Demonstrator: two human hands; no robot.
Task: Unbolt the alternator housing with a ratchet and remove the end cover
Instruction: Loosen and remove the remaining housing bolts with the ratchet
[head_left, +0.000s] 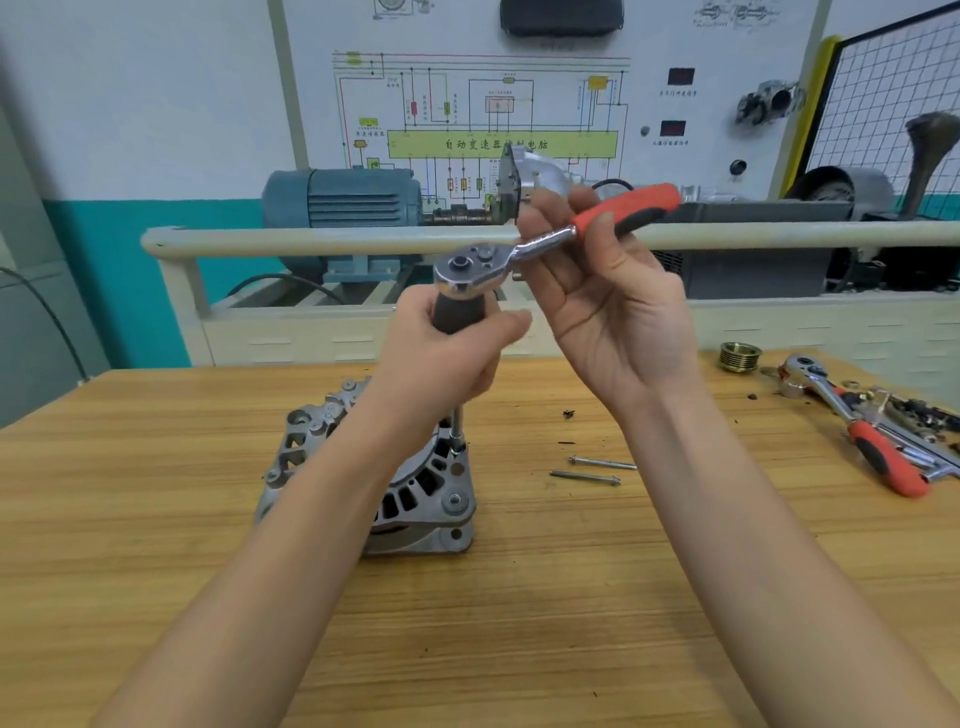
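A silver alternator (415, 493) sits end-up on the wooden table (519, 623). A thin extension bar with a socket (457, 434) stands upright on a bolt at the housing's rim. My left hand (452, 358) is wrapped around the dark grip at the bar's top. A ratchet (550, 239) with an orange and black handle sits on top of that grip, its chrome head facing up. My right hand (613, 306) holds the ratchet handle between thumb and fingertips, palm open toward me. Another bolt head (455, 500) shows on the cover's near side.
Two long removed bolts (592, 470) lie on the table right of the alternator. At the far right lie a second orange-handled ratchet (857, 426), a brass pulley (738, 356) and scattered small parts. A railing and a blue motor stand behind the table.
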